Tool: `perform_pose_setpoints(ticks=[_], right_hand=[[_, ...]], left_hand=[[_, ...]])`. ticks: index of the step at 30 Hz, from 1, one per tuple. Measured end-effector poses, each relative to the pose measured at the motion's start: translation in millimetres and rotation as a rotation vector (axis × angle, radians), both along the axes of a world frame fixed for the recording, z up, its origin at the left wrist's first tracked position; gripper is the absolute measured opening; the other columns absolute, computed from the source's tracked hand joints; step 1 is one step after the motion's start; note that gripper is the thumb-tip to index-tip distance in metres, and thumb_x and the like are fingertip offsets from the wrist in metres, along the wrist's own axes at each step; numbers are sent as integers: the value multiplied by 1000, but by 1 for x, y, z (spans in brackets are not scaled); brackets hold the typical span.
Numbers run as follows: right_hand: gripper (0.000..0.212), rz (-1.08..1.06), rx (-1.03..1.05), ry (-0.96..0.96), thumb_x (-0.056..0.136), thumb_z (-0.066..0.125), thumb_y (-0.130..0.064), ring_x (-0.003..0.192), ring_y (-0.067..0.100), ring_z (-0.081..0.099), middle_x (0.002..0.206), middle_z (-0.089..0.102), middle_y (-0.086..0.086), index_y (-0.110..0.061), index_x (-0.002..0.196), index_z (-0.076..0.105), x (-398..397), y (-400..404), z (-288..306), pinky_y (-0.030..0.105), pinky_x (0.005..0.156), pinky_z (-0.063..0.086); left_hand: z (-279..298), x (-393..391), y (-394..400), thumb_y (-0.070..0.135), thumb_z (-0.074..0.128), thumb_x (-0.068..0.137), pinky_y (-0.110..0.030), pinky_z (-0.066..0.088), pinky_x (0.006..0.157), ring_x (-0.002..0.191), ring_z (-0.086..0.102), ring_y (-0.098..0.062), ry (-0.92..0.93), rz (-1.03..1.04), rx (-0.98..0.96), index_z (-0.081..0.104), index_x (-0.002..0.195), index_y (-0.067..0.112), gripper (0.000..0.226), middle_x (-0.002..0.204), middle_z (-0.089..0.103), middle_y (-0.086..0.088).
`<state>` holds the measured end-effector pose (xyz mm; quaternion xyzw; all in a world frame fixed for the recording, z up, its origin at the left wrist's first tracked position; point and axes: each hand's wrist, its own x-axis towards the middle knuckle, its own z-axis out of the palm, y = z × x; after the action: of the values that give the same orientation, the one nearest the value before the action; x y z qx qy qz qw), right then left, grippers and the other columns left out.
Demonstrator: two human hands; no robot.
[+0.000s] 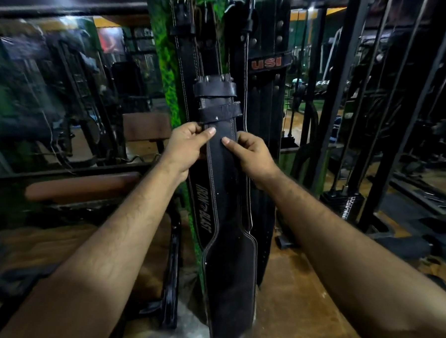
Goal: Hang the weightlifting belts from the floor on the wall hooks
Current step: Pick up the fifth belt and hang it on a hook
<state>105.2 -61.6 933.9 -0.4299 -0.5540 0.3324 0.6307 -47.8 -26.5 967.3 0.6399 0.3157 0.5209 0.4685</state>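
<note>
Both hands — left hand, right hand — grip the black belt

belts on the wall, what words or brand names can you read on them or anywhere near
"USI" in red letters, on a strap across the right-hand hanging belts.
"IRON BLAST" in pale letters, running down a black belt behind the front belt, which the left hand and right hand both hold.
White lettering on the weight stack to the right is too blurred to read.
No other readable text.
</note>
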Motion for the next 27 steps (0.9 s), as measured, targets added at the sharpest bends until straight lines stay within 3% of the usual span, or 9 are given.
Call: perform_pose_setpoints(ticks=[5, 8, 10, 15, 18, 21, 24, 27], right_hand=[[12, -48, 97, -75, 103, 57, -17, 88, 5, 68, 95, 72, -3, -10, 104, 67, -11, 8, 19, 26, 81, 55], [28, -57, 152, -177, 102, 58, -18, 107, 15, 70, 115, 73, 8, 2, 120, 65, -18, 13, 31, 28, 95, 55], [30, -62, 177, -222, 101, 58, -22, 112, 18, 69, 120, 72, 10, 0, 121, 64, -21, 18, 40, 31, 101, 54], [19, -24, 225, -194, 105, 51, -15, 102, 1, 66, 114, 69, -2, -12, 122, 60, -27, 29, 73, 20, 93, 52], [13, -68, 254, -115, 106, 52, -19, 94, 7, 69, 104, 71, 1, -12, 110, 61, -30, 37, 103, 27, 87, 56], [17, -200, 315, -98, 104, 55, -27, 78, 2, 66, 86, 69, -9, -21, 90, 61, -29, 48, 130, 28, 77, 55], [24, -239, 339, -74, 102, 57, -32, 75, 9, 63, 81, 67, -3, -21, 81, 57, -28, 56, 144, 36, 73, 54], [23, -196, 345, 27, 99, 60, -34, 82, 20, 66, 88, 70, 9, -15, 86, 60, -29, 64, 152, 46, 79, 58]], left_hand=[[5, -7, 5, 3, 60, 98, -21, 57, 69, 80, 72, -4, 62, -61, 103, 66, 107, 13, 15, 94, 73, 2], [17, -16, 10, 0, 58, 98, -26, 58, 86, 93, 71, -7, 6, -88, 128, 64, 113, 14, 21, 104, 73, 1], [33, -20, 14, -4, 57, 95, -27, 55, 94, 98, 69, -11, -26, -111, 135, 63, 112, 12, 25, 105, 72, -2], [71, -23, 22, 2, 54, 100, -18, 55, 75, 83, 72, -4, -34, -149, 168, 65, 106, 10, 15, 88, 75, 5], [87, -15, 26, 14, 57, 102, -21, 57, 69, 74, 73, -6, -55, -80, 167, 65, 90, 7, 17, 77, 76, 4], [100, -1, 32, 22, 60, 101, -27, 59, 67, 70, 70, -9, -103, 29, 223, 67, 78, 7, 28, 75, 76, -3], [101, 14, 33, 25, 63, 99, -24, 42, 50, 48, 51, -5, -148, 125, 230, 53, 62, 18, 39, 52, 57, 8], [75, 24, 35, 27, 65, 97, -38, 48, 62, 67, 57, -21, -199, 103, 174, 63, 74, 12, 28, 72, 64, -13]])
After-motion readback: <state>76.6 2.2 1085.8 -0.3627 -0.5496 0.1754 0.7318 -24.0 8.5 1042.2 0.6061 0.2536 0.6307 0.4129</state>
